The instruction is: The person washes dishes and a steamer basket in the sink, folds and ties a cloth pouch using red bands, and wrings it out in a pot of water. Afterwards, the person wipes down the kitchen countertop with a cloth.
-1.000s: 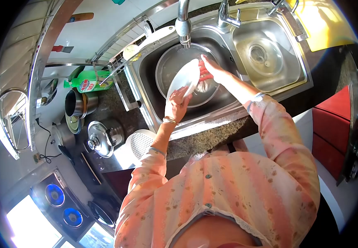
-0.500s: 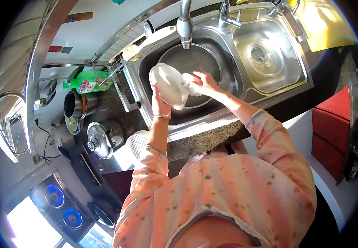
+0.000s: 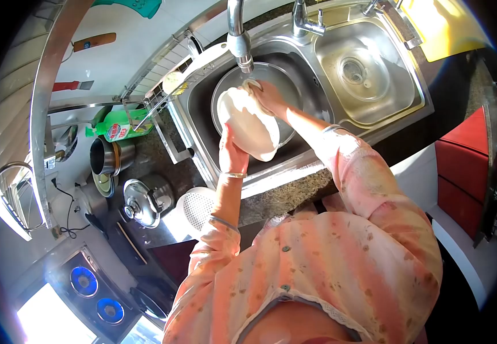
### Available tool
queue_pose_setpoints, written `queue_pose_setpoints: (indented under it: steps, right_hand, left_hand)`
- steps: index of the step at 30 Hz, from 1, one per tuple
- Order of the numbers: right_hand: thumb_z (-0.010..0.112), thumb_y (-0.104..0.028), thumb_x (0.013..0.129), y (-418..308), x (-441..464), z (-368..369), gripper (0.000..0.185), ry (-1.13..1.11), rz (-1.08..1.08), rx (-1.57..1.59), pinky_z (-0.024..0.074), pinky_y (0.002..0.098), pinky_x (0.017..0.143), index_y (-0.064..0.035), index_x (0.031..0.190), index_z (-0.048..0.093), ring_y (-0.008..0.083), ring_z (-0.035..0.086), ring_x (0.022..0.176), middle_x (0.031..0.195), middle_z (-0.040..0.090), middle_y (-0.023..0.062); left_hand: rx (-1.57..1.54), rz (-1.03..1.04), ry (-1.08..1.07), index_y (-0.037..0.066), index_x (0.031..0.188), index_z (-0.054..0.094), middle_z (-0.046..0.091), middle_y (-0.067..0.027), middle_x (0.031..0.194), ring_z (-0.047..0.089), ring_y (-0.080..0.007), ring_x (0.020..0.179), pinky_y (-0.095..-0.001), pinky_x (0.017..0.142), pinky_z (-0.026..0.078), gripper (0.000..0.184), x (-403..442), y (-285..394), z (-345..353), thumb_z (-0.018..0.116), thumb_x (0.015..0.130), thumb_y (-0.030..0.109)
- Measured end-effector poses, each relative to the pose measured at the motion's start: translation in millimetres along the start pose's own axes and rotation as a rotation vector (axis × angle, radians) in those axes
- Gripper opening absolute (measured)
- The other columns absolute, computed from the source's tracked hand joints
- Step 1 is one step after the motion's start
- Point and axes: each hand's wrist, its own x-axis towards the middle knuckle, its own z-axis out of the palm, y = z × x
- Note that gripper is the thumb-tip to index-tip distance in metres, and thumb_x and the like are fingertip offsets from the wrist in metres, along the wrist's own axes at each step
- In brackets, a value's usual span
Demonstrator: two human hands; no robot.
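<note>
A white oval dish (image 3: 251,127) is tilted over the left sink bowl (image 3: 200,117), in bright sunlight. My left hand (image 3: 232,155) grips its lower left edge. At its upper edge, my right hand (image 3: 269,99) has its fingers closed around a white cloth (image 3: 252,85), which is pressed against the dish. Below both hands, a large round metal basin (image 3: 290,86) sits in the sink, partly hidden by the dish. The faucet (image 3: 240,46) hangs just above my right hand, with no water visibly running.
To the right lies a second sink bowl (image 3: 394,94) with a drain strainer (image 3: 353,71). On the left counter are a green detergent bottle (image 3: 123,124), a steel pot (image 3: 105,156), a lidded pot (image 3: 139,202) and a white perforated tray (image 3: 196,210). A wire rack (image 3: 157,70) stands behind the sink.
My right hand and the cloth have moved up and left from the dish's right side to its upper edge. The dish has turned, its inner face now more sunlit. The camera view has shifted slightly.
</note>
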Motion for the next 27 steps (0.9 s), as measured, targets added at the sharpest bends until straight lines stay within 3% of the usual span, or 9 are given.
queue_pose_setpoints:
  steps: [5, 8, 9, 12, 15, 17, 19, 22, 27]
  right_hand:
    - [0.055, -0.03, 0.085, 39, -18, -8, 0.029, 0.044, -0.045, -0.697, 0.0454, 0.0461, 0.083, -0.0112, 0.106, 0.063, 0.0306, 0.053, 0.105, 0.111, 0.056, 0.0142]
    - [0.056, -0.02, 0.081, 62, -44, -6, 0.039, 0.005, -0.388, -1.166, 0.04, 0.0503, 0.091, -0.0098, 0.119, 0.054, 0.0298, 0.046, 0.114, 0.124, 0.048, 0.0134]
    - [0.055, -0.02, 0.083, 64, -55, -7, 0.035, -0.032, -0.583, -1.172, 0.0403, 0.0503, 0.09, -0.0106, 0.117, 0.055, 0.0294, 0.044, 0.117, 0.126, 0.047, 0.0127]
    - [0.058, -0.026, 0.085, 52, -64, -8, 0.022, -0.124, -0.377, -0.756, 0.0395, 0.0523, 0.09, -0.0105, 0.1, 0.063, 0.0297, 0.044, 0.12, 0.128, 0.048, 0.0117]
    - [0.057, -0.022, 0.089, -10, -78, -16, 0.02, -0.059, -0.162, -0.383, 0.0503, 0.0372, 0.072, -0.0079, 0.1, 0.064, 0.0284, 0.063, 0.084, 0.09, 0.064, 0.014]
    - [0.055, -0.021, 0.091, -14, -97, 0, 0.024, 0.113, -0.356, -0.258, 0.0511, 0.0287, 0.063, -0.0076, 0.109, 0.064, 0.0253, 0.065, 0.077, 0.088, 0.066, 0.0138]
    - [0.049, -0.025, 0.094, -43, -132, 15, 0.036, 0.048, -0.383, 0.174, 0.048, 0.0348, 0.085, -0.0112, 0.127, 0.055, 0.0263, 0.06, 0.106, 0.115, 0.061, 0.0155]
    - [0.032, -0.034, 0.099, -34, -133, 39, 0.051, 0.01, -0.423, -0.114, 0.0112, 0.0501, 0.111, -0.0144, 0.146, 0.03, 0.0248, 0.019, 0.142, 0.151, 0.027, 0.0088]
    - [0.03, -0.04, 0.098, 27, -55, 26, 0.056, -0.053, -0.16, -0.207, 0.0169, 0.0437, 0.112, -0.0086, 0.144, 0.03, 0.0265, 0.023, 0.14, 0.15, 0.028, 0.0128]
  left_hand:
    - [0.003, 0.015, -0.008, 0.004, 0.141, 0.03, 0.039, -0.0138, 0.141, 0.037, -0.0294, 0.13, -0.0466, 0.109, 0.029, 0.066, -11, 7, -31, 0.046, 0.094, 0.048]
    - [0.016, 0.086, 0.084, 0.007, 0.142, 0.028, 0.035, -0.0122, 0.143, 0.035, -0.03, 0.131, -0.0479, 0.11, 0.026, 0.064, -13, 17, -33, 0.042, 0.095, 0.049]
    - [0.026, 0.115, 0.088, 0.007, 0.142, 0.028, 0.036, -0.0121, 0.143, 0.035, -0.03, 0.131, -0.048, 0.11, 0.026, 0.063, -10, 18, -34, 0.041, 0.096, 0.049]
    - [0.083, 0.171, 0.062, 0.008, 0.142, 0.029, 0.035, -0.0123, 0.143, 0.036, -0.0306, 0.131, -0.0484, 0.11, 0.027, 0.061, 1, 15, -40, 0.037, 0.097, 0.048]
    - [0.073, 0.145, 0.03, 0.01, 0.143, 0.029, 0.036, -0.0119, 0.143, 0.037, -0.0313, 0.13, -0.05, 0.108, 0.03, 0.059, 10, 4, -40, 0.035, 0.098, 0.048]
    - [0.042, 0.131, 0.037, 0.01, 0.142, 0.03, 0.038, -0.0117, 0.142, 0.039, -0.0302, 0.129, -0.0475, 0.107, 0.032, 0.058, 17, -10, -37, 0.037, 0.098, 0.046]
    - [0.063, 0.142, 0.059, 0.006, 0.139, 0.037, 0.044, -0.0113, 0.137, 0.045, -0.0266, 0.123, -0.0417, 0.104, 0.036, 0.055, 22, -28, -27, 0.044, 0.097, 0.042]
    - [0.021, 0.064, 0.127, 0.003, 0.136, 0.04, 0.048, -0.0108, 0.133, 0.047, -0.0262, 0.12, -0.0397, 0.101, 0.041, 0.054, 16, -29, 3, 0.044, 0.098, 0.041]
    - [-0.035, 0.037, -0.029, 0.002, 0.139, 0.035, 0.044, -0.0125, 0.137, 0.044, -0.0285, 0.124, -0.0427, 0.105, 0.036, 0.057, -6, -16, 20, 0.045, 0.097, 0.041]
